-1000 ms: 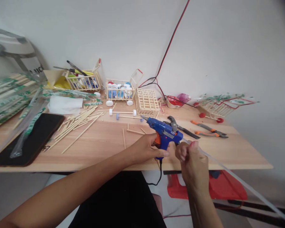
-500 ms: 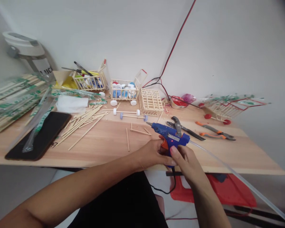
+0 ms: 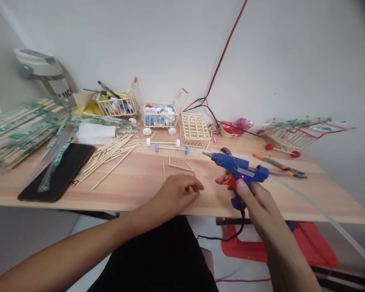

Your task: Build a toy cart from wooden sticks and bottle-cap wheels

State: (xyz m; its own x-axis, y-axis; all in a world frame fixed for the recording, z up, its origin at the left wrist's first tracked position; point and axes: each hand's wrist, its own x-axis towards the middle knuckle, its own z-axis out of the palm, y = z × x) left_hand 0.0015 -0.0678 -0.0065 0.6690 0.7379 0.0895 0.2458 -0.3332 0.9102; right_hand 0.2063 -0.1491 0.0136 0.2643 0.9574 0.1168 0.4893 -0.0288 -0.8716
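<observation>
The right hand (image 3: 260, 202) grips a blue glue gun (image 3: 241, 167) near the desk's front edge (image 3: 103, 201); the left hand (image 3: 178, 192) curls loosely near short sticks (image 3: 181, 167)

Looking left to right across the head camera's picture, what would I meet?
Flat black device, loose wooden sticks, cap-filled cart, stick lattice box, blue glue gun in the right hand, red-wheeled cart.

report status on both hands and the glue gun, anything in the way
Right hand gripping blue glue gun, red light on. Left hand loosely curled, nothing visible in it. Dark tool partly hidden behind gun, orange-handled pliers to its right.
</observation>
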